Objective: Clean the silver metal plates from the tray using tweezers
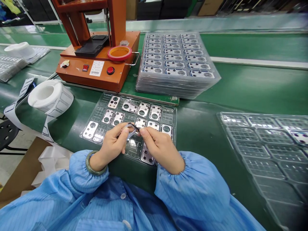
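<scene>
Over the near part of a clear plastic tray (134, 148), my two hands meet. My left hand (115, 141) pinches a small piece of translucent film (131, 134) between thumb and fingers. A thin black strip (134, 126) runs along the film's upper edge, and my right hand (160, 147) pinches its right end. Whether strip and film are still joined cannot be made out. Beneath and around the hands, several silver metal plates (117, 118) with round holes lie in the tray's pockets, while other pockets hold none. My right hand partly covers one plate (147, 155).
An orange press (96, 64) stands behind the tray, a red tape roll (119, 53) on it. Right of it rises a stack of filled trays (176, 77). A roll of label strip (50, 94) sits left; another clear tray (262, 150) lies right.
</scene>
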{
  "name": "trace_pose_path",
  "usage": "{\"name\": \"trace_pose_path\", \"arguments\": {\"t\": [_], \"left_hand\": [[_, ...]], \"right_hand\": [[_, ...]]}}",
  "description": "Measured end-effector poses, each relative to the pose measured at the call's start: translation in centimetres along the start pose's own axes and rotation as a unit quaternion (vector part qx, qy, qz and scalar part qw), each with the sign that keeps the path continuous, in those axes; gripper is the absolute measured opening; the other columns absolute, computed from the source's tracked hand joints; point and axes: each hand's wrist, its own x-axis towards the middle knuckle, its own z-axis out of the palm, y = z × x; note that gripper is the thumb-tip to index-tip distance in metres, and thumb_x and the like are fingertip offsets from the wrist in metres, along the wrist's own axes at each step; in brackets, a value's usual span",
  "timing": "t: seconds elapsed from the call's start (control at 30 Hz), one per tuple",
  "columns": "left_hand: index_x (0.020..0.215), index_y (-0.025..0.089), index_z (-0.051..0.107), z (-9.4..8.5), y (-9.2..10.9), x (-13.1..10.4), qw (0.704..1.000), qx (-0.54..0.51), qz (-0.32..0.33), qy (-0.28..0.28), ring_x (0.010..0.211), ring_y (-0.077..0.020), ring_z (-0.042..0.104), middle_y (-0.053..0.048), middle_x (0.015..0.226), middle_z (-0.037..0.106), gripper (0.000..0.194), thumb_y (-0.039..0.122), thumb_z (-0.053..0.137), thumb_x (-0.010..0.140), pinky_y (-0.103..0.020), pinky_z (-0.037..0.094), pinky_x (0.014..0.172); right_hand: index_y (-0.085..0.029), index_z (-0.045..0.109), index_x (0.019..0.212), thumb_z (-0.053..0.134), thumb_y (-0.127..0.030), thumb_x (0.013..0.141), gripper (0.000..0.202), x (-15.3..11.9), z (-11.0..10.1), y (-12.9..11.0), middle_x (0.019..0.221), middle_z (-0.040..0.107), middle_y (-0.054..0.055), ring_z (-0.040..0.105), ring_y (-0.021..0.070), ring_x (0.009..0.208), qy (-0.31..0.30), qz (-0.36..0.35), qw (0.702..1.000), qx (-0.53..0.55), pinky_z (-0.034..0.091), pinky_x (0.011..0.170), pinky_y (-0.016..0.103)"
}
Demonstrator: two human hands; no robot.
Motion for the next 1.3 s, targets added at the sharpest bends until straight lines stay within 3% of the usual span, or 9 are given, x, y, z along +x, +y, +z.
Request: {"name": "trace_pose_path", "arguments": {"t": [0.4,0.7,0.83,1.07,1.2,1.3], "left_hand": [[0.106,0.016,0.062,0.1,0.2,0.1,0.999,-0.001,-0.041,-0.004,0.030,-0.0001,0.046,-0.007,0.100,0.071,0.033,0.043,0.050,0.091,-0.015,0.036,0.028],[0.107,0.015,0.061,0.2,0.3,0.2,0.999,0.009,-0.040,-0.012,0.031,-0.0002,0.047,-0.009,0.105,0.071,0.034,0.043,0.049,0.091,-0.015,0.037,0.029],[0.109,0.015,0.059,0.3,0.4,0.2,0.999,0.008,-0.037,-0.015,0.031,-0.0002,0.047,-0.010,0.106,0.071,0.034,0.042,0.047,0.092,-0.015,0.036,0.028],[0.107,0.015,0.060,0.2,0.5,0.2,0.999,0.009,-0.048,-0.024,0.032,-0.0003,0.046,-0.009,0.102,0.071,0.034,0.042,0.046,0.092,-0.015,0.035,0.028],[0.107,0.015,0.060,0.3,0.5,0.3,0.998,0.008,-0.054,-0.026,0.031,-0.0023,0.046,-0.005,0.083,0.071,0.035,0.043,0.046,0.092,-0.015,0.035,0.028],[0.106,0.015,0.061,0.3,0.5,0.3,0.998,0.010,-0.060,-0.030,0.030,-0.0037,0.045,0.000,0.065,0.066,0.036,0.044,0.046,0.092,-0.015,0.034,0.029]], "right_hand": [[-0.020,0.064,0.080,0.029,-0.037,0.098,0.043,-0.1,0.4,0.0,0.066,0.067,0.004,0.063,0.0189,0.060,-0.011,0.002,0.995,-0.104,0.039,0.057,0.028],[-0.022,0.058,0.085,0.027,-0.044,0.098,0.040,0.1,-0.2,-0.1,0.062,0.062,0.000,0.059,0.0171,0.055,-0.075,0.064,0.995,0.026,0.041,0.056,0.027],[-0.019,0.055,0.101,0.042,-0.045,0.094,0.030,-0.1,0.6,0.3,0.071,0.067,0.002,0.059,0.0171,0.052,-0.044,0.027,0.998,-0.029,0.040,0.052,0.027],[-0.017,0.065,0.087,0.038,-0.037,0.098,0.036,-0.1,1.0,1.2,0.072,0.070,0.005,0.064,0.0165,0.059,0.046,-0.110,0.983,-0.139,0.035,0.053,0.026],[-0.017,0.066,0.079,0.037,-0.037,0.099,0.040,-0.1,0.9,0.9,0.063,0.067,0.003,0.061,0.0147,0.055,0.065,-0.133,0.972,-0.181,0.032,0.052,0.027],[-0.017,0.065,0.074,0.036,-0.040,0.099,0.045,-0.1,0.9,0.9,0.060,0.065,0.003,0.059,0.0149,0.053,0.054,-0.114,0.975,-0.185,0.031,0.052,0.027]]}}
